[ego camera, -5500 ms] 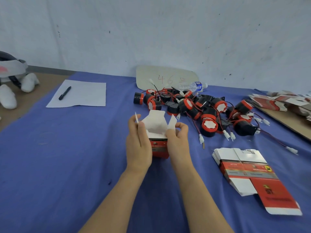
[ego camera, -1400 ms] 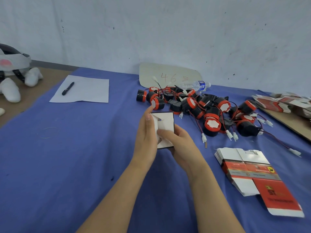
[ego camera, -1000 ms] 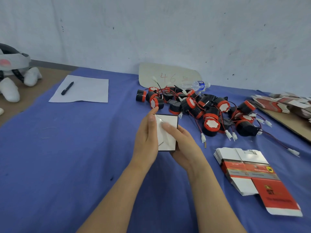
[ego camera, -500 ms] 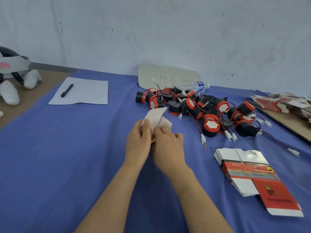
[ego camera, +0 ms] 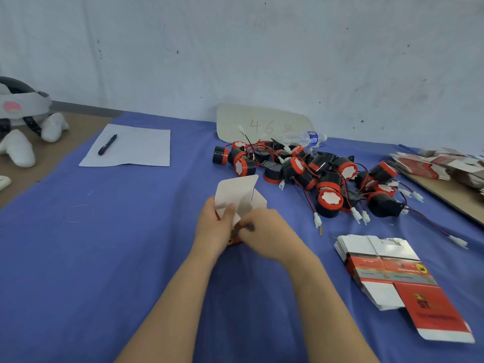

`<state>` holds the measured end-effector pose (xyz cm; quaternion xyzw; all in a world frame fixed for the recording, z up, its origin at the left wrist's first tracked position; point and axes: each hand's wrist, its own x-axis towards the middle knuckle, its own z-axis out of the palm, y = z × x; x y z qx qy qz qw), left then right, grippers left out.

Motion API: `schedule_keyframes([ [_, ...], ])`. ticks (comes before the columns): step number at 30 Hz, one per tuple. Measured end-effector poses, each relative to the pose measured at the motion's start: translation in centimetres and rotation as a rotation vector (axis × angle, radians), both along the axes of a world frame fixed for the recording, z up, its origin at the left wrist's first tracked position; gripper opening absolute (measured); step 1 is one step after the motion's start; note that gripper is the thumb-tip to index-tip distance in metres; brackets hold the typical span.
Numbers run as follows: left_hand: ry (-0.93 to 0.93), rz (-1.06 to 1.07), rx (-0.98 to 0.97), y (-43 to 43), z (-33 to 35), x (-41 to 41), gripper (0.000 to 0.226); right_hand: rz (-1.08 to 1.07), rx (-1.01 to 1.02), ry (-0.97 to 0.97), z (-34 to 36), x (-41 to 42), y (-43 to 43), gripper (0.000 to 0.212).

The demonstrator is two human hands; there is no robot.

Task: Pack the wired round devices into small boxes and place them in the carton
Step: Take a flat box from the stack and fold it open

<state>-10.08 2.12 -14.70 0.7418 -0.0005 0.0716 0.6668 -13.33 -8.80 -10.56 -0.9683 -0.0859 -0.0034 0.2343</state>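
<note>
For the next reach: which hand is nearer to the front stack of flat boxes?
Right. The right hand is left of the front stack; the left hand is farther left.

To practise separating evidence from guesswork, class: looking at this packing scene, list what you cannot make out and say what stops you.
Head view:
Inside of the small box: hidden by its flaps, the left hand and the right hand.
Right hand's grip: motion-blurred.
The carton: outside the frame.
The far pile of flat boxes: cut off by the right edge.
Print on the near flattened boxes: blurred.
</note>
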Motion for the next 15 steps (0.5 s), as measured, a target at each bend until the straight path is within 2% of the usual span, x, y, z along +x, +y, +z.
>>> schedule_keyframes([
  [4,0.005,0.041,0.093,-0.2,-0.1,0.3,0.026,-0.277,0.646,-0.335,-0.2,-0.5,-1.9,0.029],
  [6,0.021,0.043,0.1,-0.3,-0.1,0.4,0.032,-0.394,0.858,-0.371,-0.3,0.3,-2.6,0.017],
  [7,0.024,0.041,0.103,-0.3,-0.2,0.4,0.033,-0.42,0.882,-0.297,-0.5,0.6,-2.8,0.012],
  [8,0.024,0.039,0.104,-0.3,-0.2,0.3,0.034,-0.412,0.862,-0.19,-0.9,0.9,-3.0,0.02],
  [9,0.016,0.035,0.099,-0.3,-0.3,0.3,0.035,-0.365,0.84,-0.079,-1.5,1.2,-3.1,0.028],
  [11,-0.01,0.03,0.087,-0.3,-0.2,0.2,0.034,-0.241,0.767,0.059,-2.3,1.5,-2.8,0.027],
  [13,-0.014,0.011,0.075,-0.4,0.1,0.0,0.028,-0.182,0.688,0.056,-2.8,1.5,-2.6,0.029],
  [15,0.045,-0.018,-0.057,-0.3,0.3,-0.2,0.02,-0.222,0.648,0.009,-3.0,1.7,-2.4,0.037],
])
